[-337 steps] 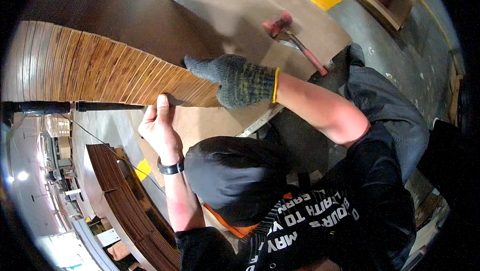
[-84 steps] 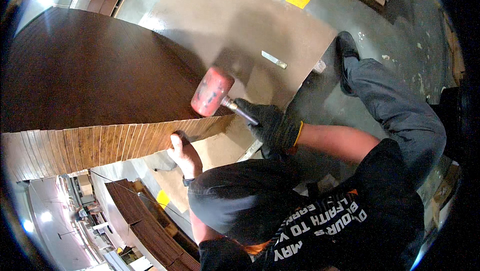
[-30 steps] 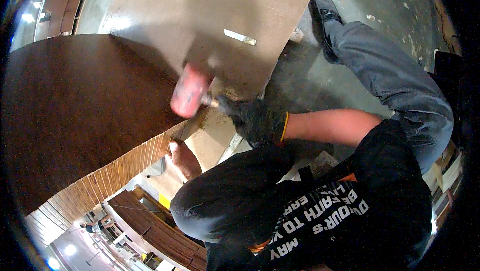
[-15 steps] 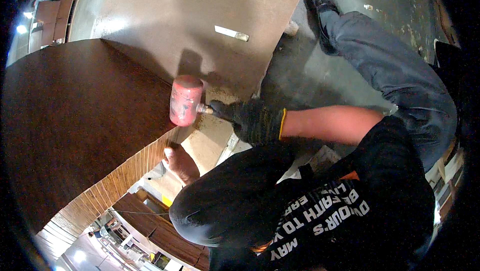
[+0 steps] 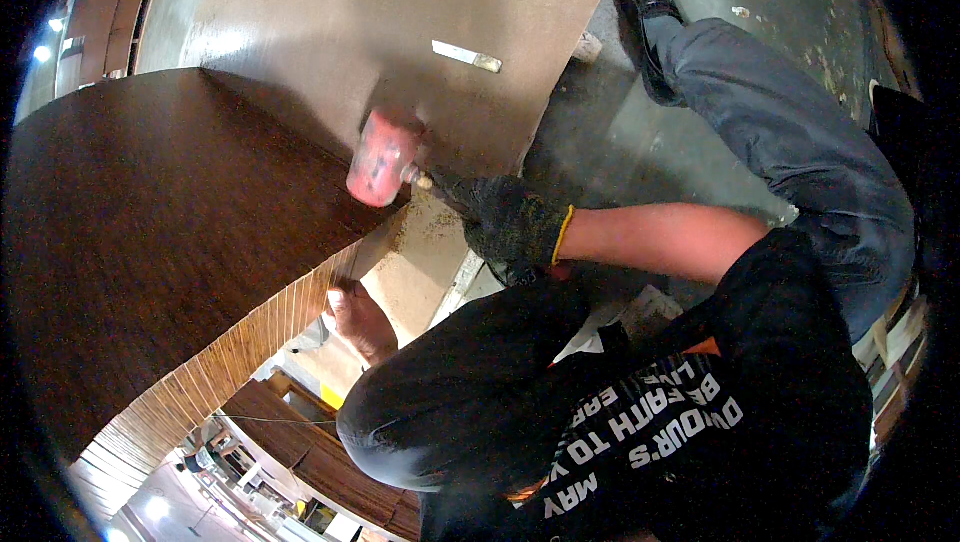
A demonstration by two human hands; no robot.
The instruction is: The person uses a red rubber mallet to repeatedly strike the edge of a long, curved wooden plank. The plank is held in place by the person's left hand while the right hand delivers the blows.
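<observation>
The right hand (image 5: pixel 510 227), in a dark knit glove with a yellow cuff, is clenched around the handle of a red rubber mallet (image 5: pixel 380 157). The mallet's head sits at the upper corner of a stack of dark brown veneer panels (image 5: pixel 170 232), touching or just above the top sheet; motion blur makes it impossible to tell which. The handle's long axis runs from the glove up and to the left, so the head points toward the stack's corner, and the head's own cylinder stands nearly upright across the handle.

The bare left hand (image 5: pixel 360 320) is pressed against the stack's layered side edge (image 5: pixel 250 352), just below the corner; whether its fingers curl round a sheet cannot be told. That striped edge runs diagonally down to the lower left, and the top face spreads wide and flat to the left.

Beyond the corner lies a tan board (image 5: pixel 400 12) on the concrete floor (image 5: pixel 600 142), with a small pale strip (image 5: pixel 467 56) resting on it, well apart from the mallet. To the right the person's own leg in grey trousers (image 5: pixel 790 132) and a black shoe (image 5: pixel 645 2) stretch across the floor, closing off that side.
</observation>
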